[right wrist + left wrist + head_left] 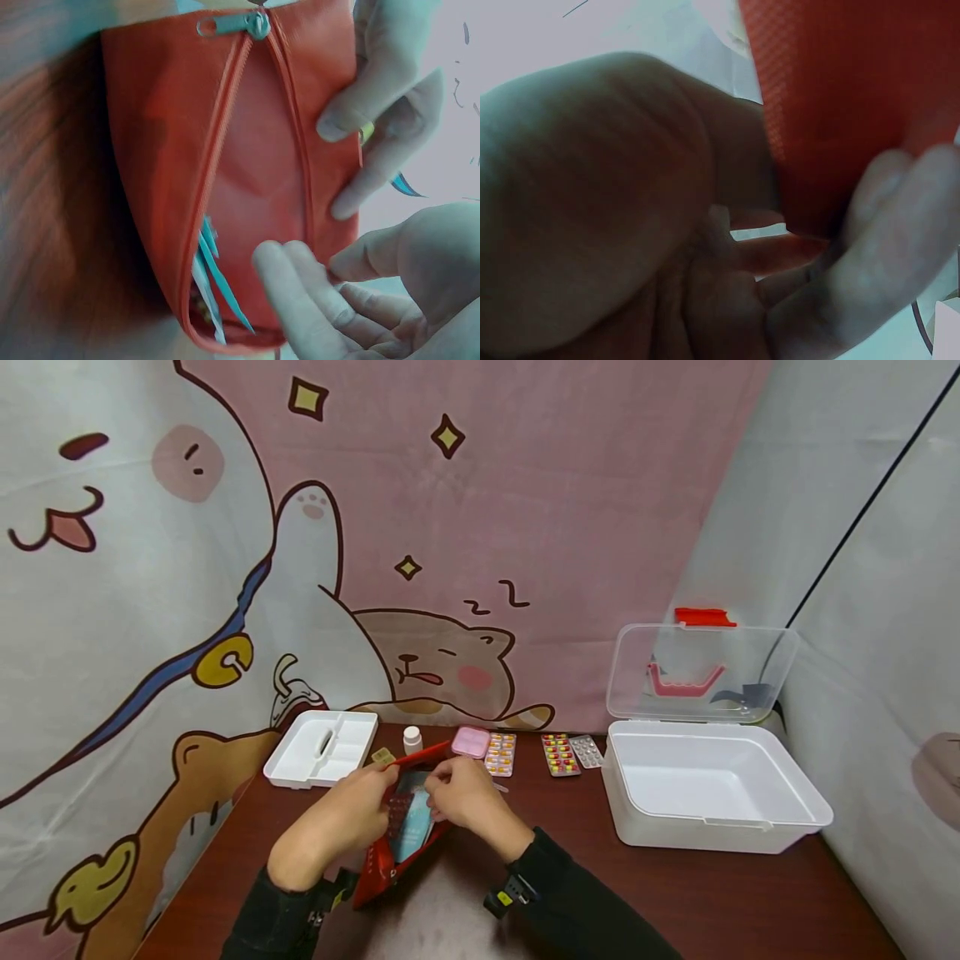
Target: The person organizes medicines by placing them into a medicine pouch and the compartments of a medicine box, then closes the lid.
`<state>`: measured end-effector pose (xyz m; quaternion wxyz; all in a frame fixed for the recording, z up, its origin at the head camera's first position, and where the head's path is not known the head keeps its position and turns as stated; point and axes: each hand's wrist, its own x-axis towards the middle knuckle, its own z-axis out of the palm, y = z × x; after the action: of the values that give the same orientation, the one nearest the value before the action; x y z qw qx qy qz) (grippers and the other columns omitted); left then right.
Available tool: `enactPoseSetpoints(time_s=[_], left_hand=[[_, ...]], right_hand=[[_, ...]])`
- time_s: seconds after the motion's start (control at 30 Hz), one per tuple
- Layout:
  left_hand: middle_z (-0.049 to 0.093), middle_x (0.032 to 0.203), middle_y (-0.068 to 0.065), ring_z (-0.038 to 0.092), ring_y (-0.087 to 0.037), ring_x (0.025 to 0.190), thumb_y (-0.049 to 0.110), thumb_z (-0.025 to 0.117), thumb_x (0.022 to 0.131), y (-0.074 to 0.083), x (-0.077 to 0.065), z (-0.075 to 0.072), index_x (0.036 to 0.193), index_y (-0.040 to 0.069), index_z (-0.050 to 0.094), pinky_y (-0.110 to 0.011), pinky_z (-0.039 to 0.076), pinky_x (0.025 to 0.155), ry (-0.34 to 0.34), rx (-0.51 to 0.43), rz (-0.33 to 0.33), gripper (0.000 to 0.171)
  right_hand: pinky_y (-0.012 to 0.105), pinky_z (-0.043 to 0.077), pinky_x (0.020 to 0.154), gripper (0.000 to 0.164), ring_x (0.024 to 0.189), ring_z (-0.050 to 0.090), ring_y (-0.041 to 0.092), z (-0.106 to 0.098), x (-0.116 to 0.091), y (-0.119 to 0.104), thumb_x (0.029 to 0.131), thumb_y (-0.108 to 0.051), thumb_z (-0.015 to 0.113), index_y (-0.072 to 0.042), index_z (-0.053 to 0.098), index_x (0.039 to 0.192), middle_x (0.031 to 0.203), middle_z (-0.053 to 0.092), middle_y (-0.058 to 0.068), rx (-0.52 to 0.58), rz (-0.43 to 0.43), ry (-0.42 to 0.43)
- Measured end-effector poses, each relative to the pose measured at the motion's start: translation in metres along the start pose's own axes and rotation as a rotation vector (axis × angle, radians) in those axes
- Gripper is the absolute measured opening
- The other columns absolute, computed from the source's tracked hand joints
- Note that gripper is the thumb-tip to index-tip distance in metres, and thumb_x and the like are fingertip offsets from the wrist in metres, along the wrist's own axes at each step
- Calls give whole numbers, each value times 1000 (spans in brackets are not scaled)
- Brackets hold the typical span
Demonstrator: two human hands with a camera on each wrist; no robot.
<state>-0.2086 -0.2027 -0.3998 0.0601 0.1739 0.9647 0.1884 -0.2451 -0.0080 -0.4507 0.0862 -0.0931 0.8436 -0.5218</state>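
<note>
A red zippered pouch [372, 875] stands tilted on the table with its zipper open. My left hand [347, 817] grips the pouch by its upper left side; the left wrist view shows thumb and fingers around the red material. At the opening's other edge is my right hand [467, 795]. In the right wrist view its thumb and fingertips [271, 259] pinch the pouch's side near the zipper. Inside lie a light blue packet [414, 828] and a dark red blister-like sheet [398, 810]. The zipper pull [225, 25] sits at one end.
At the right stands a white box [697, 827], its clear lid [630, 677] raised. A white divided tray [300, 752] is at the back left. Behind the pouch are a small white bottle [412, 740], a pink case [471, 742] and several blister packs [560, 755].
</note>
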Motion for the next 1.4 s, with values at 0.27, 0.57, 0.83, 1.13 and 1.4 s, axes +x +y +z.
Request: enactPoseSetpoints(time_s=[0.27, 0.57, 0.83, 1.13, 1.4], left_hand=[[61, 157, -23, 63, -38, 140, -8, 68, 86, 1, 0, -1, 151, -5, 62, -58, 52, 117, -4, 3, -7, 65], [60, 158, -25, 62, -42, 143, -7, 68, 87, 0, 0, 1, 151, -6, 62, -60, 50, 119, -6, 2, -10, 65], [62, 156, -24, 63, -40, 141, -8, 68, 86, 0, 0, 2, 150, -6, 62, -59, 52, 117, -1, 2, -6, 65], [69, 145, -21, 68, -34, 129, -7, 69, 86, -1, 1, 3, 148, -5, 65, -57, 55, 113, 6, 18, -3, 62], [64, 153, -23, 65, -38, 137, -7, 69, 86, -1, 1, 1, 150, -4, 64, -58, 53, 116, -1, 10, -6, 64]], right_hand=[[41, 66, 58, 27, 57, 76, 23, -28, 4, 12, 104, -15, 62, 3, 81, 99, 74, 77, 17, 10, 12, 80], [32, 61, 54, 23, 60, 79, 25, -51, 14, 30, 102, -20, 64, -7, 83, 100, 70, 78, 7, -141, 57, 211], [46, 60, 88, 26, 101, 78, 34, -65, 30, 43, 95, -23, 73, -8, 84, 113, 105, 85, 12, -414, 30, 354], [49, 59, 93, 21, 108, 76, 40, -69, 53, 58, 92, -22, 73, -3, 83, 95, 108, 82, 21, -570, 78, 333], [57, 60, 82, 21, 95, 76, 44, -65, 91, 100, 85, -20, 76, 1, 79, 85, 102, 81, 25, -640, 120, 337]])
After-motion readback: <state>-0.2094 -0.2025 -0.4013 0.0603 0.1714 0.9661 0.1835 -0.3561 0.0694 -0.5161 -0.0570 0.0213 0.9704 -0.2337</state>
